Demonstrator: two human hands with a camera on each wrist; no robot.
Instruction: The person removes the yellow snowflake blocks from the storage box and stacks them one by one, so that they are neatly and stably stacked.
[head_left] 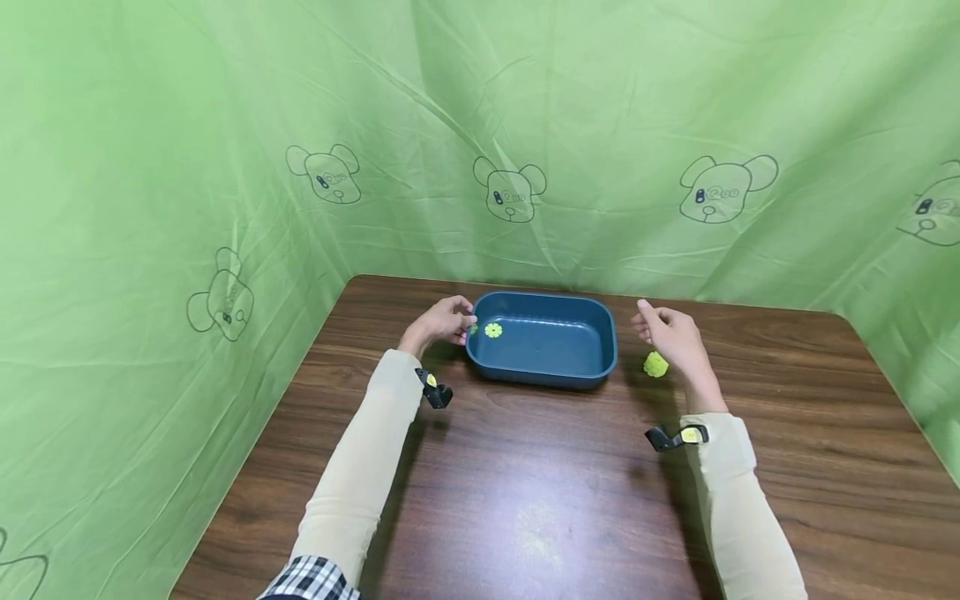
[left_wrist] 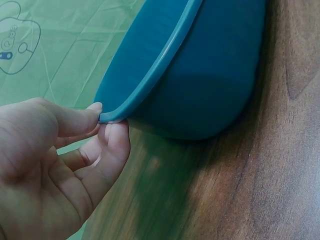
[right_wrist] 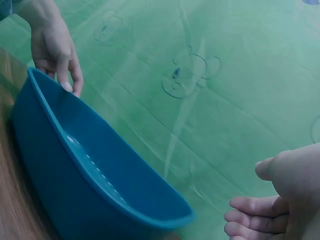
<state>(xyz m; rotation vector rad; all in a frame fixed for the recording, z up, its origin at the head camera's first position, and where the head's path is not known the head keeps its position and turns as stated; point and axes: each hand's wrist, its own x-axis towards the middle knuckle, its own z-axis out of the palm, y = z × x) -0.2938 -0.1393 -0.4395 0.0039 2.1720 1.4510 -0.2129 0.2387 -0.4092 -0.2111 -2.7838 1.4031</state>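
A blue rectangular plastic basin (head_left: 540,377) stands on the wooden table. My left hand (head_left: 444,322) pinches its left rim, thumb inside and fingers under the lip; the left wrist view shows this hand (left_wrist: 55,150) close up on the basin's rim (left_wrist: 150,82). Inside the basin, near its left end, lies a yellow-green flower-shaped piece (head_left: 492,330). To the right of the basin hovers my right hand (head_left: 675,340), apart from it, with nothing between thumb and fingers. Beside that hand a small, bumpy yellow-green thing (head_left: 656,364) shows on the table; its kind is unclear.
The brown wooden table (head_left: 525,467) reaches back to a green cloth (head_left: 600,100) with bear-head drawings, which hangs behind and at both sides. Each wrist carries a black camera mount, the left mount (head_left: 435,390) and the right mount (head_left: 675,436).
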